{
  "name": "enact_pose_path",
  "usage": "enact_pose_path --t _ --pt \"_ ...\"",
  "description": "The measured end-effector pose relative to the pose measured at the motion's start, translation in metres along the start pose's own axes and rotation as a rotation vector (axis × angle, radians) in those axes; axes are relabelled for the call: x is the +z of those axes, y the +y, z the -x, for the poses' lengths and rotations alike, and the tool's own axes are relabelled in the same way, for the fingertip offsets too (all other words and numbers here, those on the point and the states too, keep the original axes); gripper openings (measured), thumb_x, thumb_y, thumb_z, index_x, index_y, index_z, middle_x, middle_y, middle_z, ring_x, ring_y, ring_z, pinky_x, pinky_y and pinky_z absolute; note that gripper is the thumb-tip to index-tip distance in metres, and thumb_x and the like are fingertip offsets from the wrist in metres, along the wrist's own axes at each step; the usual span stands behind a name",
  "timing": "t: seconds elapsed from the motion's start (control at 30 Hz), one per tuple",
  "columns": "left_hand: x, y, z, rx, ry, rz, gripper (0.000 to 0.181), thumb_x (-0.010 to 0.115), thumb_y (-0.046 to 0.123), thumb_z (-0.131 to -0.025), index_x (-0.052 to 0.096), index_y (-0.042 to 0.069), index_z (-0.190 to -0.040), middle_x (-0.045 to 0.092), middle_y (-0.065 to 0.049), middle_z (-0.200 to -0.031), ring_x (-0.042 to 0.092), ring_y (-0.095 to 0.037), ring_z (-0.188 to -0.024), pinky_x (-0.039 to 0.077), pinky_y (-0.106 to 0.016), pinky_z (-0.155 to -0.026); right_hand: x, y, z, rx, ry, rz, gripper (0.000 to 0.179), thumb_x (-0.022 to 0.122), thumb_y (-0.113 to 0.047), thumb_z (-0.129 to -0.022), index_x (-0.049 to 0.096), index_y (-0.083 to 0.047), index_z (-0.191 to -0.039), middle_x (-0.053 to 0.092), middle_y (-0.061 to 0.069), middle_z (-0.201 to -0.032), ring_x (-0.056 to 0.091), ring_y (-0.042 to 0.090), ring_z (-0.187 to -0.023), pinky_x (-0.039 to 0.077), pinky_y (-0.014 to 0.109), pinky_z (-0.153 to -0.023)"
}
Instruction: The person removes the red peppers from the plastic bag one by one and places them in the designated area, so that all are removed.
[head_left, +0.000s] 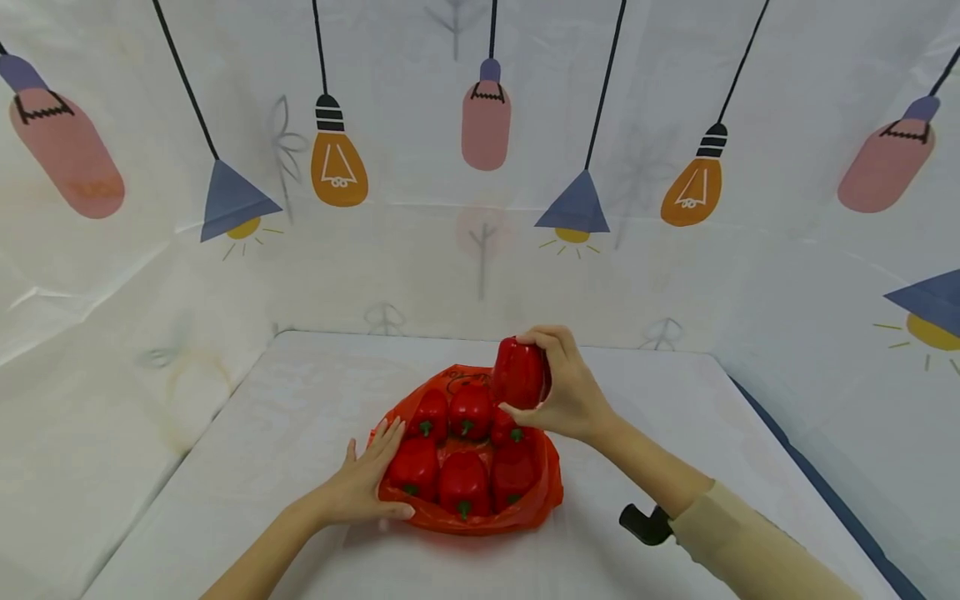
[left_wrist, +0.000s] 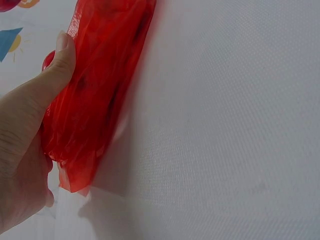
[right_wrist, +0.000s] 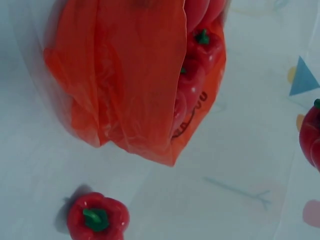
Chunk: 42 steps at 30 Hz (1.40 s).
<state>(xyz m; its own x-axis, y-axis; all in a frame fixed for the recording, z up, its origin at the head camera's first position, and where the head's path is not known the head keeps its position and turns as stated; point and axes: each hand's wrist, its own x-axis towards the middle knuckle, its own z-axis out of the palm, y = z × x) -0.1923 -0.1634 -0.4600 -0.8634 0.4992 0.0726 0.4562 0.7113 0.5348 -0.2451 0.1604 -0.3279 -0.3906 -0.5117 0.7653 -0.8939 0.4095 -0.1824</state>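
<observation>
A red bell pepper (head_left: 518,372) is held between the thumb and fingers of my right hand (head_left: 566,387), above the far right rim of an orange-red plastic bag (head_left: 551,492). Several more red peppers (head_left: 465,483) with green stems sit inside the bag's wide mouth. My left hand (head_left: 363,483) rests against the bag's left side, fingers spread along the rim and thumb at the near edge. In the left wrist view, that thumb (left_wrist: 62,62) lies straight against the plastic. My right hand is outside the right wrist view, where the bag (right_wrist: 130,75) appears from its side.
The bag stands on a white-covered table (head_left: 300,400). Behind it hangs a pale backdrop (head_left: 420,250) printed with lamps and bulbs. In the right wrist view, one pepper (right_wrist: 97,217) lies apart from the bag and another (right_wrist: 311,137) is cut off at the right edge.
</observation>
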Motion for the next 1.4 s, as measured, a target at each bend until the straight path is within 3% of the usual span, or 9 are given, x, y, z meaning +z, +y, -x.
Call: enact_pose_path --t 0.67,1.4 --pt "-0.001 -0.002 0.003 0.004 0.013 0.004 0.12 0.073 0.061 -0.073 0.009 -0.001 -0.153 0.006 -0.02 -0.159 0.001 -0.044 -0.144 -0.003 -0.078 -0.097 -0.024 0.006 0.004 0.049 0.028 0.044 0.084 0.09 -0.013 -0.056 0.044 0.003 -0.125 0.044 0.017 -0.125 0.045 0.029 -0.118 0.055 0.048 -0.08" --pt "0.001 -0.002 0.0 -0.003 0.011 0.002 0.119 0.07 0.065 -0.074 0.009 0.0 -0.153 0.007 -0.019 -0.16 0.005 -0.042 -0.144 -0.004 -0.077 -0.099 -0.06 0.025 0.029 0.102 0.062 0.16 0.086 0.091 -0.007 -0.054 0.044 0.005 -0.125 0.045 0.018 -0.124 0.044 0.031 -0.117 0.054 0.054 -0.076"
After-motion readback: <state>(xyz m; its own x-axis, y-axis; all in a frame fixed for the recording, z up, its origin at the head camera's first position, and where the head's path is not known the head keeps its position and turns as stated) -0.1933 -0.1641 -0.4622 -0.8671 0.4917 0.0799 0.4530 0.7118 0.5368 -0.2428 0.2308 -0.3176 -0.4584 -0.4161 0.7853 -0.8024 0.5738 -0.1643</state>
